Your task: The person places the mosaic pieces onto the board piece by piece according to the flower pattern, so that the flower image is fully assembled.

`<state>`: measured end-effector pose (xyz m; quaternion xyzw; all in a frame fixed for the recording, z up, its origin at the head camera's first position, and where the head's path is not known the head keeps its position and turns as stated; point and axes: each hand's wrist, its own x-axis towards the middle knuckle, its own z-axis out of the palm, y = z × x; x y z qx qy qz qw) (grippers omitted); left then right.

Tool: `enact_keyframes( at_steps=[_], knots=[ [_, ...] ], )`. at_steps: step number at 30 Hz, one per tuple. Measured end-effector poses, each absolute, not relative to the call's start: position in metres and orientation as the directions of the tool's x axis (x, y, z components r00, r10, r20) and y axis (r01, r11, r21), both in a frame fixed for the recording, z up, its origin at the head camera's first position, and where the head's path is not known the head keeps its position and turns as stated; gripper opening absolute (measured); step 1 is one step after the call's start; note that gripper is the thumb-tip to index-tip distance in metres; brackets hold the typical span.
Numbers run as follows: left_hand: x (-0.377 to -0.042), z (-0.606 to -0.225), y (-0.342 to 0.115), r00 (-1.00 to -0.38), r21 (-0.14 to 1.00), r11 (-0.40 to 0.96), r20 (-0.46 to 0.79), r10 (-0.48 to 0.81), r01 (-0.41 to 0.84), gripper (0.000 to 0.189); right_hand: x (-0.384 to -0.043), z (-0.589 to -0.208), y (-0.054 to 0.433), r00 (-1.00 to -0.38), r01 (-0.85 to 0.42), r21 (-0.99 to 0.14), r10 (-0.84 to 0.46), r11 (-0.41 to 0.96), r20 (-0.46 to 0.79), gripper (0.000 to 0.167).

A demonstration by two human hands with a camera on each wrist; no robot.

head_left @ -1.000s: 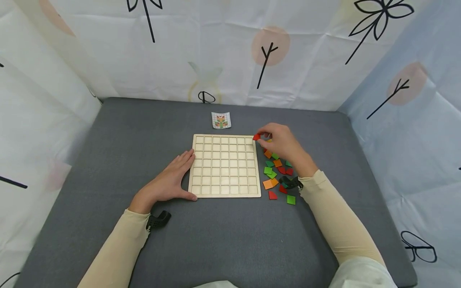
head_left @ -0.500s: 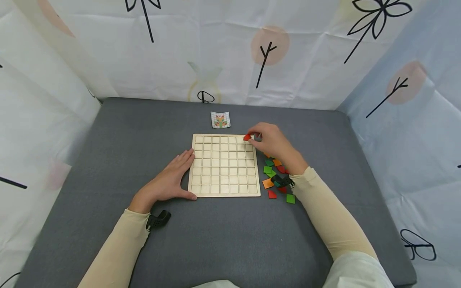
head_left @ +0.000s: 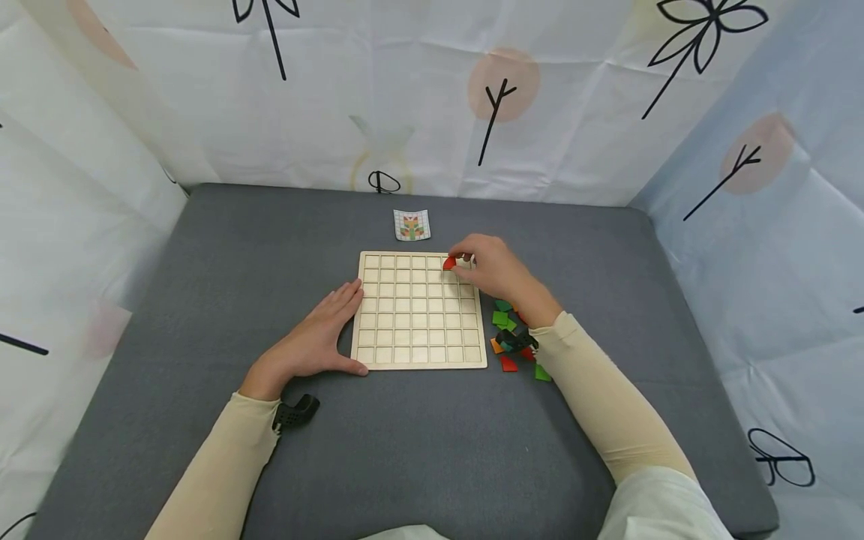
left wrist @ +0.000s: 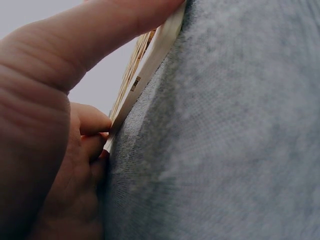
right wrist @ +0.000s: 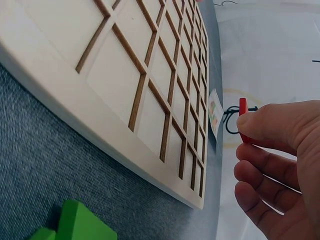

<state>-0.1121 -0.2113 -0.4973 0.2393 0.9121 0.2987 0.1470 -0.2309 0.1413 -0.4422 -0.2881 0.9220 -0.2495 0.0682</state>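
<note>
A pale wooden grid board (head_left: 410,322) lies flat on the grey table, its square cells bare. My left hand (head_left: 312,336) rests against the board's left side, fingers along the edge and thumb at the near corner; the left wrist view shows the thumb (left wrist: 100,37) against the board's side (left wrist: 155,60). Over the board's far right part, my right hand (head_left: 499,270) pinches a red tile (head_left: 449,263) between thumb and forefinger. In the right wrist view the red tile (right wrist: 243,120) stands on edge above the board, the other fingers loosely curled.
Loose red, green and orange tiles lie right of the board, such as a green tile (head_left: 500,318) and a red tile (head_left: 509,364); the right forearm hides some. Behind the board lies a small pattern card (head_left: 412,225). White printed cloth (head_left: 432,90) surrounds the table.
My right hand has carried the red tile leftward from beyond the board's far right corner to over its far rows. The left hand has stayed in place.
</note>
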Motion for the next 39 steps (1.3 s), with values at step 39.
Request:
enact_keyframes(
  at_steps=[39],
  knots=[
    [-0.112,-0.499,-0.213,-0.84,0.615,0.704,-0.121,0.528,0.354,0.141,-0.233,-0.468,0.121,-0.782,-0.541,-0.481,-0.623,0.69,-0.013,0.022]
  ],
)
